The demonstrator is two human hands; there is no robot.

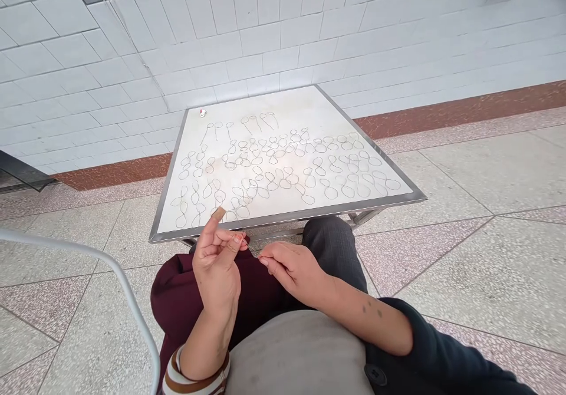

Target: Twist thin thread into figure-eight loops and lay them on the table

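Observation:
My left hand (217,264) is raised just in front of the table's near edge. Its thumb and a finger pinch a thin wire (252,247), and the index finger, with a tan wrap on its tip, points up. The other end of this short piece sits between the thumb and fingers of my right hand (295,270), over my lap. How the wire is shaped inside the fingers is hidden. Ahead of both hands, many thin figure-eight wire loops (329,188) lie in rough rows on the white table (287,103).
Along the far part of the table are several wire pieces with one loop and a straight tail (252,125). A small white and red object (203,112) lies at the far left corner. A tiled wall (265,41) stands behind, and a pale curved tube (119,271) is at left.

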